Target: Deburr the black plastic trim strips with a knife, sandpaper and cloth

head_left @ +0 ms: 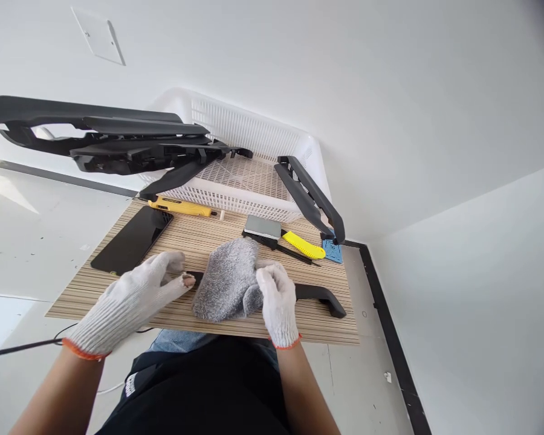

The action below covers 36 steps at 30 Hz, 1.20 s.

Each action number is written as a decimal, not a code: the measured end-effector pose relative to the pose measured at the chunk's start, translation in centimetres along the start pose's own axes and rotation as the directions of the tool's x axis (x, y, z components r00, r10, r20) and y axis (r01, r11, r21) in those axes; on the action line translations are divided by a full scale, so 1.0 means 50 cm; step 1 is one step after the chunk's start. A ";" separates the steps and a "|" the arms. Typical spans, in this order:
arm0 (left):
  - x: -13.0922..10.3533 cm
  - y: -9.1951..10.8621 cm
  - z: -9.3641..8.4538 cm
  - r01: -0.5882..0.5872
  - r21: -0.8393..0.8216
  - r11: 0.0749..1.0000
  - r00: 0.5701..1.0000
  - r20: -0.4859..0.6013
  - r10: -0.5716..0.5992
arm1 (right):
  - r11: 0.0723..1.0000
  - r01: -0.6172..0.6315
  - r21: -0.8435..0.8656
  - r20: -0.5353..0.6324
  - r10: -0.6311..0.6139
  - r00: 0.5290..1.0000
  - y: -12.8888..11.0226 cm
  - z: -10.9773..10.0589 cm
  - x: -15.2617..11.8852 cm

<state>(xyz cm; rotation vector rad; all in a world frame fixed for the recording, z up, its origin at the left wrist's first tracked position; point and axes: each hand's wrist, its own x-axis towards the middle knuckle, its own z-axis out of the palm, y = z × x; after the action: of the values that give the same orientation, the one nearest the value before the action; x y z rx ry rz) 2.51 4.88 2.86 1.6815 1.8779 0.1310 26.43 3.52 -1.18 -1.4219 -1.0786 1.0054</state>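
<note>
Right hand [278,296] pinches the gray cloth [229,278] over one black handle [315,292]; left hand [138,296], fingers apart, beside the cloth; black parts [140,151] beyond it, done or not, unclear.

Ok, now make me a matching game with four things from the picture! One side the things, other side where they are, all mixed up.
1. Phone
2. Grey cloth
3. White basket
4. Blue pad

A. Lying across the long black bar
B. Next to the bright yellow handle
C. Behind the striped board, with black parts sticking out over its side
D. Flat on the board, near the left hand

Right pairs: 1-D, 2-A, 3-C, 4-B
</note>
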 end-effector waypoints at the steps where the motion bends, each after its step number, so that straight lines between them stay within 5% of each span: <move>1: 0.002 0.008 0.003 -0.040 0.030 0.999 0.999 0.016 0.039 | 0.995 0.042 -0.087 0.041 -0.039 0.998 -0.005 0.000 -0.004; 5: 0.015 0.026 0.016 -0.254 0.100 0.962 0.966 0.082 0.247 | 0.927 0.198 -0.318 0.161 -0.154 0.975 -0.014 -0.003 -0.008; 10: 0.028 0.011 0.033 -0.323 0.147 0.935 0.946 0.076 0.315 | 0.796 0.446 -0.408 0.342 -0.320 0.884 -0.005 -0.067 0.007; 15: 0.036 0.008 0.043 -0.246 0.212 0.946 0.968 -0.001 0.252 | 0.557 0.359 -0.749 0.184 -0.346 0.920 -0.012 -0.147 -0.002; 19: 0.046 0.030 0.046 -0.182 0.122 0.976 0.983 -0.001 0.183 | 0.438 0.426 -0.792 0.266 -0.380 0.886 -0.017 -0.128 -0.021; 23: 0.056 0.045 0.043 -0.090 -0.233 0.968 0.996 -0.016 0.088 | 0.426 0.532 -0.731 0.410 -0.350 0.843 -0.003 -0.073 -0.013; 25: 0.059 0.039 0.041 -0.046 -0.515 0.856 0.999 -0.018 0.042 | 0.436 0.533 -0.725 0.400 -0.363 0.841 0.008 -0.053 -0.004; 28: 0.059 0.017 0.043 0.041 -0.856 0.516 0.996 0.077 0.048 | 0.463 0.529 -0.711 0.362 -0.404 0.840 0.029 -0.035 0.001; 32: 0.054 -0.007 0.055 0.171 -0.979 0.114 0.984 0.176 0.038 | 0.526 0.466 -0.711 0.257 -0.422 0.869 0.060 -0.017 -0.008; 36: 0.052 -0.005 0.062 0.143 -0.990 0.016 0.988 0.142 -0.058 | 0.536 0.471 -0.700 0.256 -0.428 0.867 0.072 -0.006 -0.006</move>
<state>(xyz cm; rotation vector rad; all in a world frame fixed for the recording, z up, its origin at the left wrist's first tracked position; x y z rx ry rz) 3.78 6.28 -0.73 0.4288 1.1334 1.0965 27.01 2.98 -4.70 -1.5976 -1.9313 0.1755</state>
